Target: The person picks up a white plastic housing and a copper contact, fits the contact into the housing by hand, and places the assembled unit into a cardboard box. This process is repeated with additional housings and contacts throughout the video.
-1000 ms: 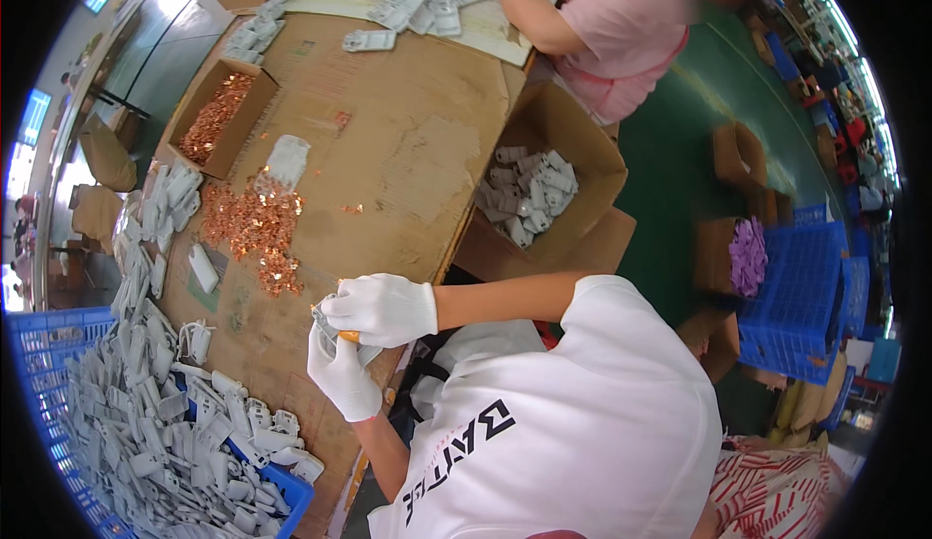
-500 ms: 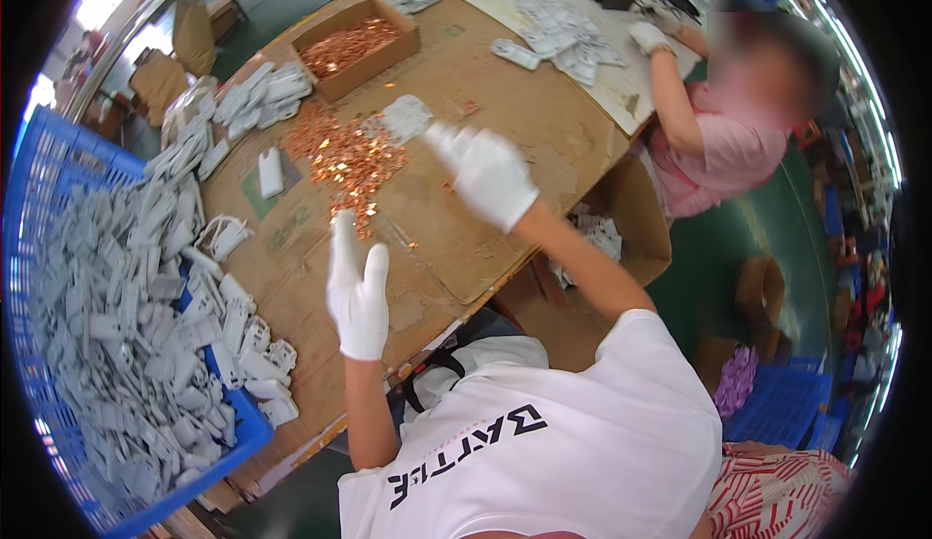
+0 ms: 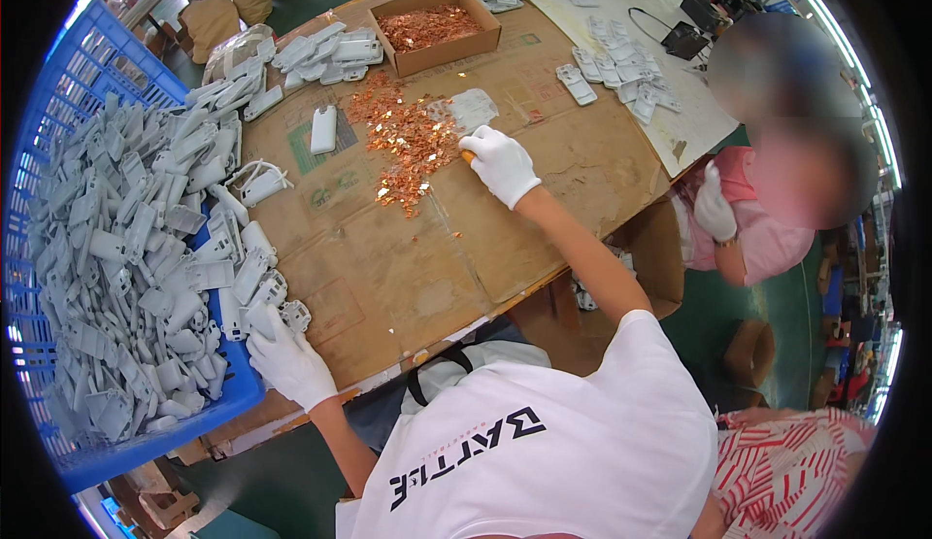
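Cardboard-covered bench, workshop floor behind: gloved hands now apart, one at the white casings, one at the copper pieces

Bench top (image 3: 408, 286) runs diagonally, green floor beyond. Blue crate (image 3: 243, 388) at left, heaped with white plastic casings (image 3: 136, 248). Copper pieces (image 3: 413, 146) lie loose mid-bench, more in a cardboard box (image 3: 451, 58) behind.

Change: half a second ago the left hand (image 3: 291, 364) was up near the low end of the copper, thumb spread off the fingers. Now it's down at the crate's right edge, fingers stretched forward among the casings, thumb side next to one of them. Can't tell if it pinches anything; fingertips blend into the white parts.

Right hand (image 3: 500, 165) was blurred in mid-air; now at the right edge of the copper, fingers curled tight around an orange item (image 3: 469, 156), only its end showing. A second ago both hands were together over a casing. Judgement: that handling is over, and left is at the casing supply, right at the copper.

Single casing (image 3: 324, 129) lies left of the copper, untouched. Co-worker's gloved hand (image 3: 715, 204) is raised at far right, fingers up.
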Action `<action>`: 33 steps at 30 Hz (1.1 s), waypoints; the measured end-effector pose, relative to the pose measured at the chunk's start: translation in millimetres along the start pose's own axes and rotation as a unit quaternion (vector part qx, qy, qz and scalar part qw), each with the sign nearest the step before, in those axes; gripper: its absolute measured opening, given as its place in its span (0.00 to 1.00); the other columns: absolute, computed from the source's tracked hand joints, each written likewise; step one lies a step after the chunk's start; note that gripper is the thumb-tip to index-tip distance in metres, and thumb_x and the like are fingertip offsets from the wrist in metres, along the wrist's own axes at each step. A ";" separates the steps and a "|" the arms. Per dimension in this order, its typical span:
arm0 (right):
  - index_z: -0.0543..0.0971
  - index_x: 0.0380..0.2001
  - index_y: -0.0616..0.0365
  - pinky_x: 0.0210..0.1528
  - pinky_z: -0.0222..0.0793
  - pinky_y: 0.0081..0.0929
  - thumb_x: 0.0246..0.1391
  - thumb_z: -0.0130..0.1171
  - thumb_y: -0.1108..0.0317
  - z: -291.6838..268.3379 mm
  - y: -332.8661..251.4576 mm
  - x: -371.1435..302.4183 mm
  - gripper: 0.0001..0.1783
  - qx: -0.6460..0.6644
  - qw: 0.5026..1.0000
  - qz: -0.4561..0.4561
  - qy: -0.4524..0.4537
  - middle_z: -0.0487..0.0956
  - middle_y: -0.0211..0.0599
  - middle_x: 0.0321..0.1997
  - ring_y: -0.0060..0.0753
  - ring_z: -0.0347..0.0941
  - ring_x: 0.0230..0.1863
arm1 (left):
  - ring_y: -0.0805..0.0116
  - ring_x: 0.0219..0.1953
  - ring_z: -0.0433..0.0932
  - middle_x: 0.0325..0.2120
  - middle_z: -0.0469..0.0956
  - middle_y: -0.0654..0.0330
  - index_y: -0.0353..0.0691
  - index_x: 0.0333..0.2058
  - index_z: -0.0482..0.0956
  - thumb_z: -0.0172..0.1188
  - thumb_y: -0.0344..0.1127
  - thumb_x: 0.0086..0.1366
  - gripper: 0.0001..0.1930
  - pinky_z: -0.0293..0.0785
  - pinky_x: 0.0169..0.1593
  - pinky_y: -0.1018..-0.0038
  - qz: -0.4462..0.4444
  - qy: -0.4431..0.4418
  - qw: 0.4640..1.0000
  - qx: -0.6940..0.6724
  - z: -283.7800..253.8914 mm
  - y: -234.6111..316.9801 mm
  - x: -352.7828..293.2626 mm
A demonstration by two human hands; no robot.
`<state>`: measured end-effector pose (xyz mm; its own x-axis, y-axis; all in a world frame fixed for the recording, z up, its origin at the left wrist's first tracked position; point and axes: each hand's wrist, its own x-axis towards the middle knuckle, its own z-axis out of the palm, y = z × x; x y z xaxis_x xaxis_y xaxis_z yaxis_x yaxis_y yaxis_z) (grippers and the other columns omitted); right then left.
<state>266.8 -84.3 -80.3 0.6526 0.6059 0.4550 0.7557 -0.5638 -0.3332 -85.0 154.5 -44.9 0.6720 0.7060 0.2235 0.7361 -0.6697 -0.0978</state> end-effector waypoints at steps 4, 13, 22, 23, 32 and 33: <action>0.78 0.29 0.52 0.40 0.77 0.42 0.49 0.60 0.70 17.7 -7.5 -3.1 0.02 -0.062 0.998 -0.018 0.002 0.76 0.38 0.34 0.44 0.78 0.39 | 0.43 0.50 0.72 0.48 0.72 0.43 0.44 0.56 0.72 0.66 0.38 0.61 0.25 0.68 0.53 0.52 0.003 0.082 0.992 -0.099 7.7 0.2 9.3; 0.77 0.29 0.56 0.43 0.77 0.47 0.50 0.59 0.71 -2.7 -28.7 4.2 0.02 -0.049 0.989 0.086 -0.107 0.77 0.47 0.38 0.53 0.79 0.41 | 0.47 0.46 0.79 0.44 0.80 0.47 0.35 0.54 0.71 0.65 0.42 0.63 0.25 0.74 0.50 0.57 -0.178 0.127 0.966 -0.137 14.4 -7.4 50.5; 0.81 0.30 0.54 0.44 0.78 0.45 0.51 0.60 0.70 -2.7 -25.6 -6.6 0.04 -0.093 0.986 0.057 -0.129 0.79 0.47 0.39 0.51 0.80 0.42 | 0.54 0.50 0.77 0.36 0.80 0.55 0.38 0.30 0.80 0.61 0.21 0.55 0.05 0.68 0.59 0.60 0.138 0.065 0.850 -0.505 -31.3 21.2 41.6; 0.82 0.30 0.55 0.44 0.78 0.44 0.51 0.60 0.69 -3.3 -26.1 -7.0 0.04 -0.095 0.986 0.052 -0.124 0.79 0.46 0.39 0.51 0.80 0.41 | 0.54 0.51 0.77 0.36 0.80 0.56 0.40 0.29 0.79 0.62 0.21 0.54 0.05 0.67 0.61 0.57 0.208 0.084 0.842 -0.491 -24.6 28.1 43.4; 0.84 0.34 0.47 0.46 0.77 0.46 0.50 0.57 0.68 -15.6 -26.8 15.6 0.10 -0.123 0.973 0.102 -0.166 0.83 0.45 0.38 0.50 0.81 0.43 | 0.46 0.55 0.75 0.48 0.79 0.48 0.37 0.35 0.79 0.56 0.19 0.55 0.09 0.69 0.62 0.60 0.298 0.016 0.835 -0.462 19.3 35.8 32.5; 0.84 0.35 0.50 0.46 0.77 0.47 0.50 0.57 0.68 -20.2 -23.6 14.0 0.10 -0.118 0.975 0.094 -0.163 0.83 0.47 0.38 0.50 0.80 0.44 | 0.46 0.54 0.75 0.48 0.78 0.48 0.37 0.37 0.79 0.57 0.20 0.56 0.10 0.71 0.60 0.62 0.260 0.019 0.834 -0.486 16.4 37.9 32.9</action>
<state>257.0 -73.8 -49.4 0.7898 0.6045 0.1040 0.6130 -0.7722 -0.1674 -33.7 156.1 -57.2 0.8635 0.2665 0.4283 -0.0795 -0.7665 0.6373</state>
